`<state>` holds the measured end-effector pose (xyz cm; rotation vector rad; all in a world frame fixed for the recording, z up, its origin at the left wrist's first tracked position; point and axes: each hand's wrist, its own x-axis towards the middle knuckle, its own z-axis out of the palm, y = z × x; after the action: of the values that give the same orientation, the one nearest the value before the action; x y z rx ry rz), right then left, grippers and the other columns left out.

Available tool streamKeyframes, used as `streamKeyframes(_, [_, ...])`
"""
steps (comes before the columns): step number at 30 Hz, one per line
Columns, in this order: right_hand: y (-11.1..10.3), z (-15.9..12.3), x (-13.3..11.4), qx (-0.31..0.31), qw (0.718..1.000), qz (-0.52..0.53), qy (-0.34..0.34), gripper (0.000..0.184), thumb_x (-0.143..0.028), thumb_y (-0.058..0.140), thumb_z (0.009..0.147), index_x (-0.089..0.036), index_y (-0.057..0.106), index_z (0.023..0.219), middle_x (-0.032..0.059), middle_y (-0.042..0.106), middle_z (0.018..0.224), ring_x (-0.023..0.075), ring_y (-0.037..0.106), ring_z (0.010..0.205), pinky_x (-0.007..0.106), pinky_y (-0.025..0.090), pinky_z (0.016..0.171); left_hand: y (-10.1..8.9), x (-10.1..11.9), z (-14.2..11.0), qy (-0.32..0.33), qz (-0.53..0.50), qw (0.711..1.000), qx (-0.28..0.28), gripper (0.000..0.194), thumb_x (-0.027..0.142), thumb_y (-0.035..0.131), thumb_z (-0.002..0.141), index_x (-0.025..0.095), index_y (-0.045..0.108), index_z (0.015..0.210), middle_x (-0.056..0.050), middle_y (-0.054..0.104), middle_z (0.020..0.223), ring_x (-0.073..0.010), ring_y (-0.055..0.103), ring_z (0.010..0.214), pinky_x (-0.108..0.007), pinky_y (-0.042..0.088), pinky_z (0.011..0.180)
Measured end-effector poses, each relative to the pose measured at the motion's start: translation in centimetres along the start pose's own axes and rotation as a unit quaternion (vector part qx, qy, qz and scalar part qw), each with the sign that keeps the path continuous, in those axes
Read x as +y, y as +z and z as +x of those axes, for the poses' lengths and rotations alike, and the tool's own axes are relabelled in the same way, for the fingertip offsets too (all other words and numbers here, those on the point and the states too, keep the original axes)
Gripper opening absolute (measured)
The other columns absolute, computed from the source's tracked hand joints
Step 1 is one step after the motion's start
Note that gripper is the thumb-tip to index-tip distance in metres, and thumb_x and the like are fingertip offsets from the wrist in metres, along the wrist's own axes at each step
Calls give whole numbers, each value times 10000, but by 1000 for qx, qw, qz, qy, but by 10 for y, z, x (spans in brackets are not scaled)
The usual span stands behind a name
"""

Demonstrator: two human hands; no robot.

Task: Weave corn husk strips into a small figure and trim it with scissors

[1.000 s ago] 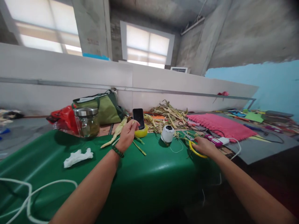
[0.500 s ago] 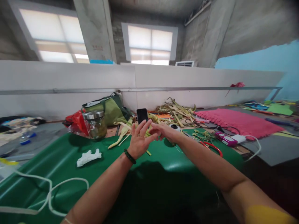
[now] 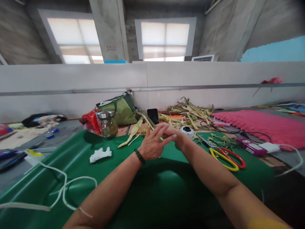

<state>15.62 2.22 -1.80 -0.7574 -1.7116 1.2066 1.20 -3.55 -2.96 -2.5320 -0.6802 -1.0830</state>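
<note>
My two hands meet above the green table cover (image 3: 166, 178). My left hand (image 3: 151, 144), with a ring and a dark bead bracelet, has its fingers raised and close together against a thin green leaf strip (image 3: 145, 119) that slants up to the left. My right hand (image 3: 172, 133) pinches the same strip at the left fingertips. Behind the hands a black phone (image 3: 152, 115) stands upright. To their right sits a white thread spool (image 3: 187, 131), and yellow and red scissors (image 3: 226, 156) lie farther right.
A lidded glass jar (image 3: 107, 123), a green bag (image 3: 120, 108) and a red plastic bag (image 3: 90, 120) stand at the back left. Dried leaves (image 3: 190, 111) are piled behind. A crumpled tissue (image 3: 100, 154), a white cord (image 3: 59, 194), a pink knitted mat (image 3: 257, 125) and a purple device (image 3: 250, 147) lie around.
My right hand left the scissors on the table and came over to my left hand. The left hand drew back from the phone. The camera has turned left and down.
</note>
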Motion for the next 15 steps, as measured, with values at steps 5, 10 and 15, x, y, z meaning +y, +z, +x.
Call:
streamKeyframes(5, [3,3,-5,54,998,30,-32,351,-476,734,603,-162,624,714,-45,564,607,43,412,437,184,339,413,3,-20,5,-352,-337,859,155,445,419,547,826,167,546,1193,-124,622,1085,-223,600,976,-368,483,834])
streamKeyframes(10, [7,3,-1,87,994,-49,-43,348,-459,744,598,-158,576,550,-57,485,443,59,408,405,192,295,383,7,-40,5,-418,-572,705,-43,436,451,771,622,125,669,893,-50,676,784,-128,589,632,-224,474,561])
streamKeyframes(15, [3,2,-5,76,997,-16,-24,358,-391,792,544,-152,616,744,-32,607,562,79,504,448,210,416,438,6,-42,2,-443,-605,661,-24,431,445,823,543,116,678,780,-55,688,735,-141,616,655,-270,513,653])
